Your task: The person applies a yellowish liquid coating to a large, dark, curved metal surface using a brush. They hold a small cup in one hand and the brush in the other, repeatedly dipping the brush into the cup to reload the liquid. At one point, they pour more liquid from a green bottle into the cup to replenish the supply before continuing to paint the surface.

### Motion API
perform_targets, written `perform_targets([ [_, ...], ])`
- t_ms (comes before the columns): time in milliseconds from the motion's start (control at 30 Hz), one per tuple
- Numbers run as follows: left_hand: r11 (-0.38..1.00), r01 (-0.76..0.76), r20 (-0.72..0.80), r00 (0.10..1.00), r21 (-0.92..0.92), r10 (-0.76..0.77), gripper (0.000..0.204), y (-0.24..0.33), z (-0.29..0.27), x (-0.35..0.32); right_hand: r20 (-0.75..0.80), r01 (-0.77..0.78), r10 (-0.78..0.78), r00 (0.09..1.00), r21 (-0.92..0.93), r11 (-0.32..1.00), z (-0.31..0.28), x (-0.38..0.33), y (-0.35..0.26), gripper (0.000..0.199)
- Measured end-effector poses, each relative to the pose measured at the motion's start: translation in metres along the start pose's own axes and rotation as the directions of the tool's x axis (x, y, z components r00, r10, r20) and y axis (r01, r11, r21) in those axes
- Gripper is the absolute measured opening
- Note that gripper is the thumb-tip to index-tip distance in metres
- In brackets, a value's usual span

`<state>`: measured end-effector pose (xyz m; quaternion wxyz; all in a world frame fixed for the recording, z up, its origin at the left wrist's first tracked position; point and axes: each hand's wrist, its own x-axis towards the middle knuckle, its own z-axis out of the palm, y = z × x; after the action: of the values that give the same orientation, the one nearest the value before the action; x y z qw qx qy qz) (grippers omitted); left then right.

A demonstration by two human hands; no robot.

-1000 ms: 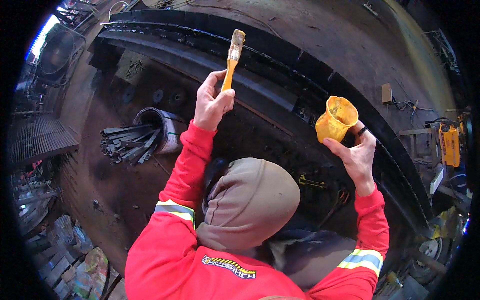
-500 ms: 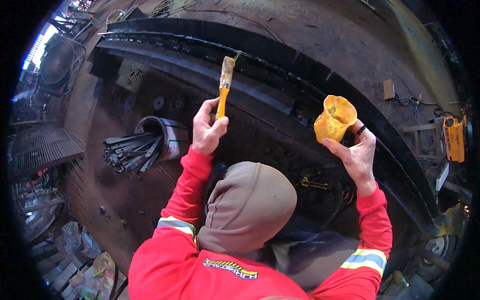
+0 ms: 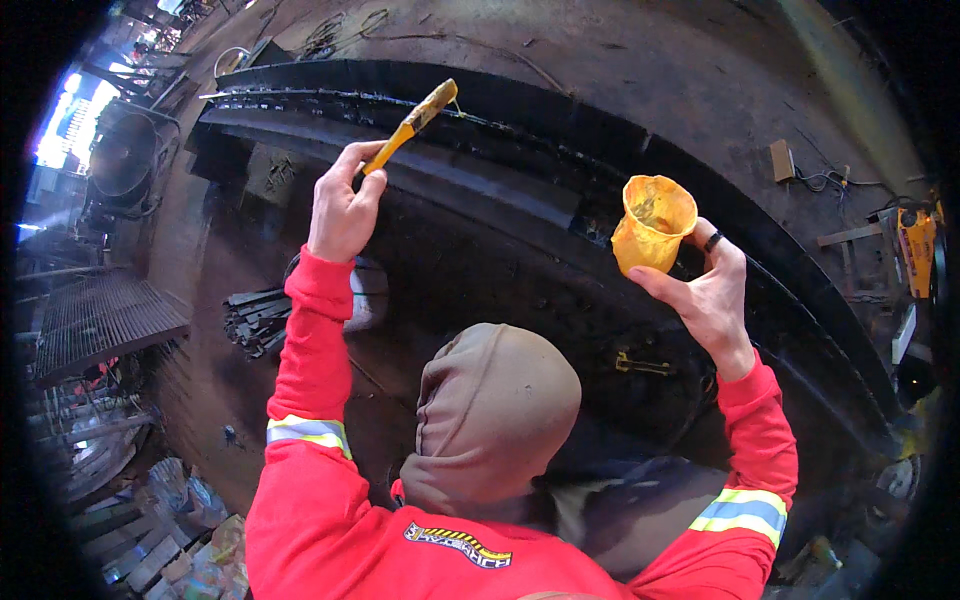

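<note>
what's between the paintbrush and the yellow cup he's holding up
In the head view, only the long dark curved metal beam runs behind the gap between the paintbrush in the left hand and the yellow cup in the right hand.

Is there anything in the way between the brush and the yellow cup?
Nothing visible. The left hand holds the brush up over the black beam, the right hand holds the cup, and only open space above the beam lies between them.

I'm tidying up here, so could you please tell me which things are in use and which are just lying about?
In use: brush in the left hand; yellow cup in the right hand; black steel beam.

Lying about: metal bars, grating, yellow tool, cable.
</note>
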<state>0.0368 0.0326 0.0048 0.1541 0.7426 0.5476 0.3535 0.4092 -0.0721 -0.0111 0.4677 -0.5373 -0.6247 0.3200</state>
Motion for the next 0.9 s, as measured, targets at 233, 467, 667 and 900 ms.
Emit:
perform_targets([
  [233, 0.996, -0.088, 0.14, 0.986, 0.007, 0.086, 0.03, -0.01, -0.002, 0.009, 0.041, -0.004, 0.006, 0.999, -0.041, 0.999, -0.004, -0.001, 0.003, 0.051],
  [467, 0.545, 0.353, 0.318, 0.934, -0.761, -0.161, 0.036, -0.009, -0.037, 0.012, -0.004, 0.017, -0.017, 1.0, 0.003, 1.0, 0.001, -0.002, 0.007, 0.05],
  [667, 0.665, 0.288, 0.25, 0.956, -0.689, -0.155, 0.045, -0.019, -0.077, 0.022, -0.037, 0.059, -0.059, 0.998, 0.011, 0.998, 0.005, 0.002, 0.012, 0.047],
  [900, 0.96, 0.223, 0.299, 0.94, -0.171, -0.165, 0.028, -0.002, -0.124, 0.072, -0.097, 0.041, -0.044, 0.994, -0.029, 0.999, -0.018, 0.021, 0.015, 0.046],
])
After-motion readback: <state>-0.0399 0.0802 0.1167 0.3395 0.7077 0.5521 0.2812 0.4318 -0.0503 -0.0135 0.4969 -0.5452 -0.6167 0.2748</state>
